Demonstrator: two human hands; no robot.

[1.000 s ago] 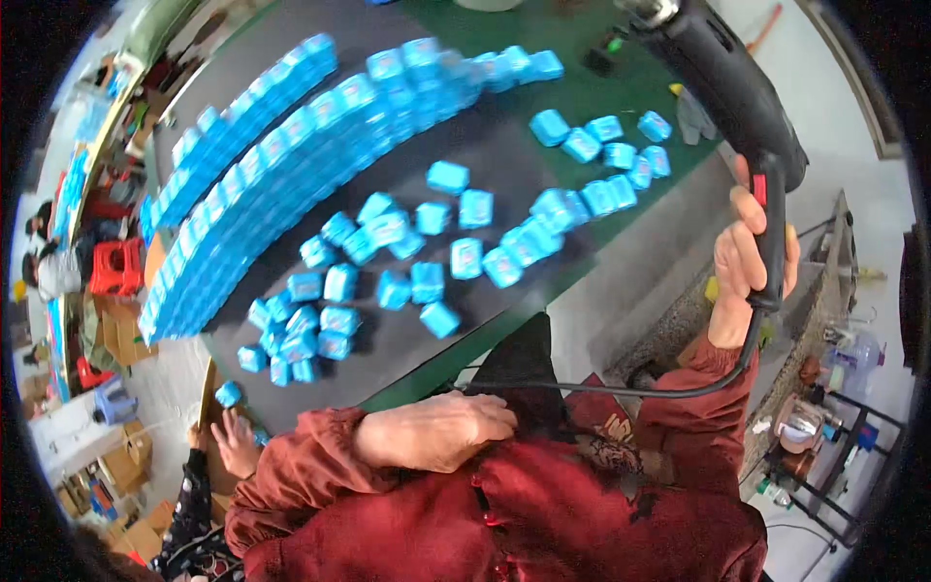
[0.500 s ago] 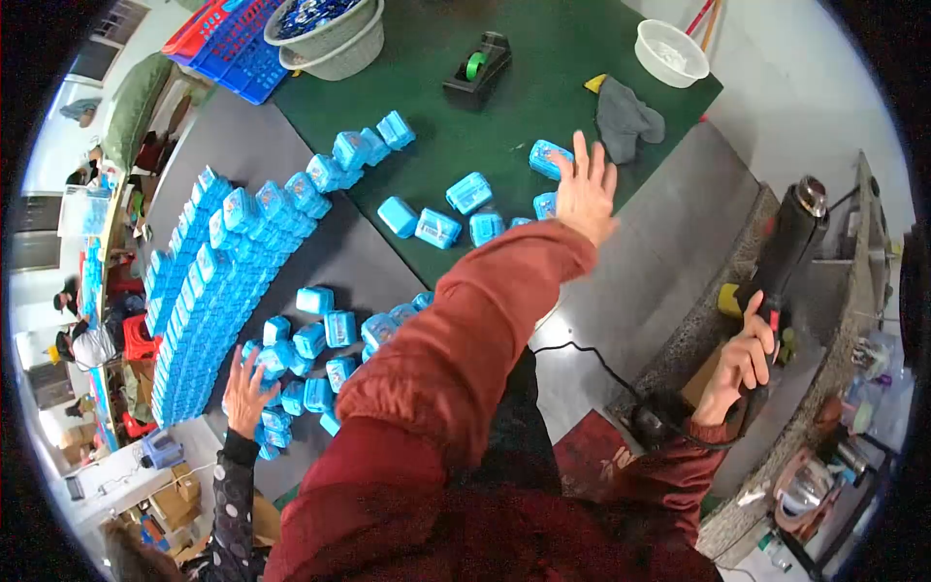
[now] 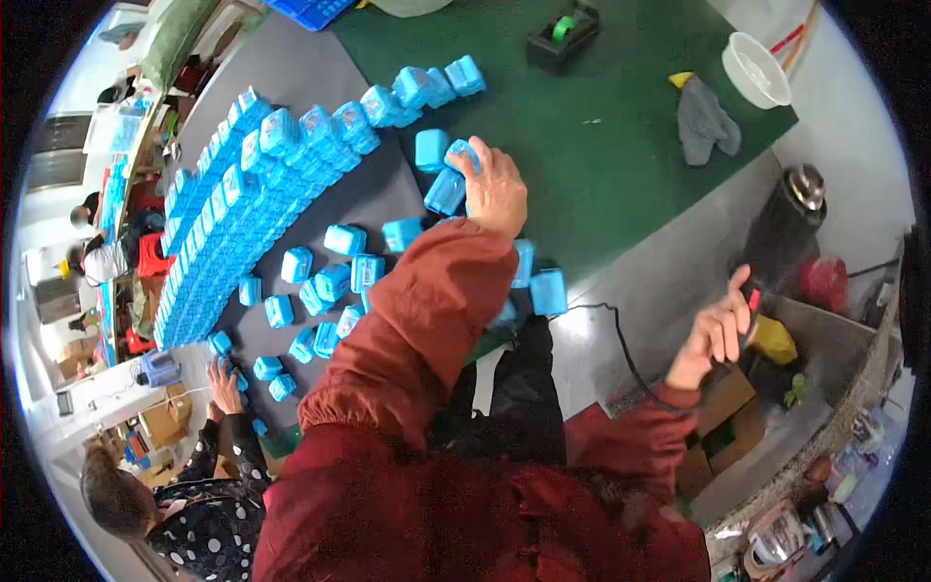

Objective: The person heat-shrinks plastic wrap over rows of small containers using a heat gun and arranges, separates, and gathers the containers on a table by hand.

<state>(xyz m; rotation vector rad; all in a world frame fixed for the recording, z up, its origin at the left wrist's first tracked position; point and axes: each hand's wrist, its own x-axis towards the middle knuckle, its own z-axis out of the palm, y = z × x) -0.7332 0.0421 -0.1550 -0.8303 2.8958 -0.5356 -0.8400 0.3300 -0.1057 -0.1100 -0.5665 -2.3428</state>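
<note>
My left hand (image 3: 497, 192) reaches over the green mat, its fingers curled round a small blue wrapped box (image 3: 463, 152). Beside and under that hand lie more of these boxes, one blue box (image 3: 432, 151) just left of it and another blue box (image 3: 445, 192) below. My sleeve hides part of the group. On the right, my right hand (image 3: 716, 339) is wrapped round the handle of a black heat gun (image 3: 776, 223), its metal nozzle tilted upward. The gun's cord (image 3: 630, 359) loops across toward the table.
Tall rows of stacked blue boxes (image 3: 242, 204) stand on the grey table, with several loose ones nearer. A co-worker's hand (image 3: 225, 386) is at the left edge. Farther off are a tape dispenser (image 3: 562, 39), a grey glove (image 3: 705, 121) and a white bowl (image 3: 754, 70).
My left hand has moved left and closed in on a box, and boxes from the right part of the mat are gathered nearer the stack. The view has shifted. My right hand keeps the heat gun.
</note>
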